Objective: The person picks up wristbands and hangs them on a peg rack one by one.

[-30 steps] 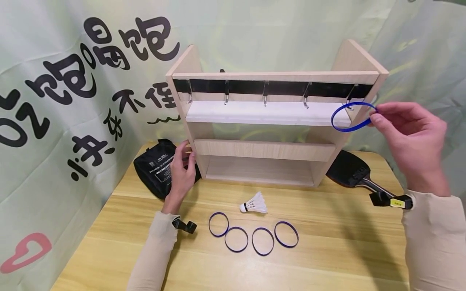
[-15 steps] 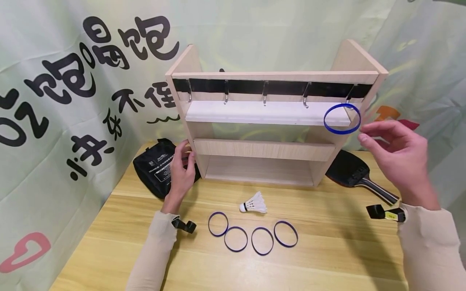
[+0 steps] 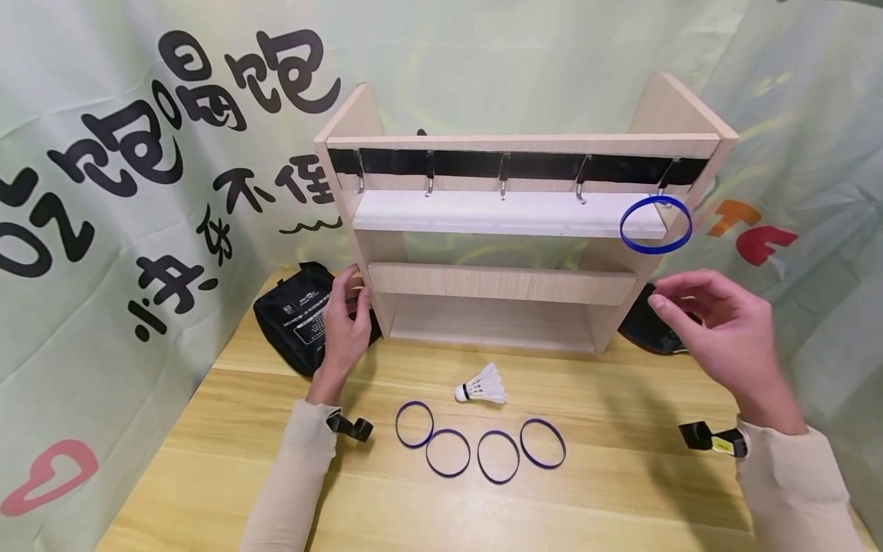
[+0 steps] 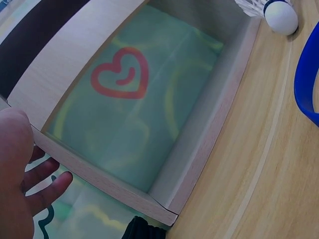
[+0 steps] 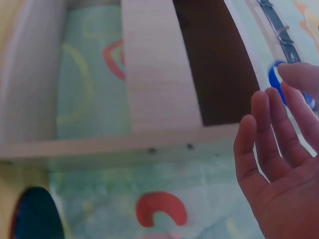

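Note:
A blue ring (image 3: pixel 655 249) hangs from the rightmost hook (image 3: pixel 662 184) under the top of a small wooden shelf (image 3: pixel 503 280). Below and right of it is my right hand (image 3: pixel 727 337), apart from the ring, holding nothing, with fingers loosely bent. In the right wrist view the hanging ring (image 5: pixel 273 77) is partly behind the thumb. My left hand (image 3: pixel 347 326) touches the left side panel of the shelf with relaxed fingers, seen at the panel's edge (image 4: pixel 99 174) in the left wrist view. Several more blue rings (image 3: pixel 448 476) lie on the table in front of the shelf.
A white shuttlecock (image 3: pixel 483 386) lies between the shelf and the rings. A black pouch (image 3: pixel 290 318) sits beside the left hand. A black table-tennis bat (image 3: pixel 648 326) lies right of the shelf, partly hidden by the right hand. Printed cloth (image 3: pixel 138 383) hangs around the table.
My right hand has let go of the blue ring, now hanging on the rightmost hook, and has moved down and left away from it. The left hand has stayed at the shelf's side.

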`<state>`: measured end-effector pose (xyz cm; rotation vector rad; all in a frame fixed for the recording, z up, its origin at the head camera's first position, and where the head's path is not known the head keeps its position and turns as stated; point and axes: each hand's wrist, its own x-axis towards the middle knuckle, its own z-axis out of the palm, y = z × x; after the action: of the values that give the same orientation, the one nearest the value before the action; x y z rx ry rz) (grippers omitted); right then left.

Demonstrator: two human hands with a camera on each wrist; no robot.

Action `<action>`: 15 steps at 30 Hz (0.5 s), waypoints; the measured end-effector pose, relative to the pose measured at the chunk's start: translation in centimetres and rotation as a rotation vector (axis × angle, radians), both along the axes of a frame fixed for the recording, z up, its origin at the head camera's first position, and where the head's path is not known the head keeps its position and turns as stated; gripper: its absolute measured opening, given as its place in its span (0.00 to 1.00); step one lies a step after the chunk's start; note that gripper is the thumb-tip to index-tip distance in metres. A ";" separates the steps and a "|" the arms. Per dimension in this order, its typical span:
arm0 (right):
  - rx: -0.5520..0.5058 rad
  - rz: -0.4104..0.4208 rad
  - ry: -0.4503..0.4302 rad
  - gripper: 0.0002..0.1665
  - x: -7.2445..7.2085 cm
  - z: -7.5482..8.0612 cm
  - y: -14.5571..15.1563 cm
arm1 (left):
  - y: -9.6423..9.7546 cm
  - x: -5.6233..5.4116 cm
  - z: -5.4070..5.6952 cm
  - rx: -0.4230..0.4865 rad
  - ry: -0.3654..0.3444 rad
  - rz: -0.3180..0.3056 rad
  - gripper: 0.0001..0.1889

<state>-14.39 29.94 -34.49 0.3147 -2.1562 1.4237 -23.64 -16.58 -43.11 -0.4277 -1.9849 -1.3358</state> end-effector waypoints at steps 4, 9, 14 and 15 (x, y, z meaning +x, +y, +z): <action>0.095 0.024 -0.006 0.15 0.5 -1.5 -0.8 | 0.1 0.1 0.0 -0.002 -0.010 0.003 0.21; 0.136 0.092 -0.016 0.16 0.9 -3.0 -1.9 | 0.0 0.0 -0.2 0.000 -0.019 0.017 0.20; 0.134 0.176 -0.016 0.17 1.3 -4.3 -3.0 | -0.6 -1.3 -1.7 -0.010 -0.033 0.036 0.21; 0.131 0.192 -0.016 0.18 1.4 -4.6 -3.2 | -0.8 -1.6 -2.1 -0.016 -0.040 0.040 0.21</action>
<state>-12.99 26.76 -39.14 0.5742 -2.2883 1.3918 -25.22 -17.35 -45.17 -0.3698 -2.0270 -1.3143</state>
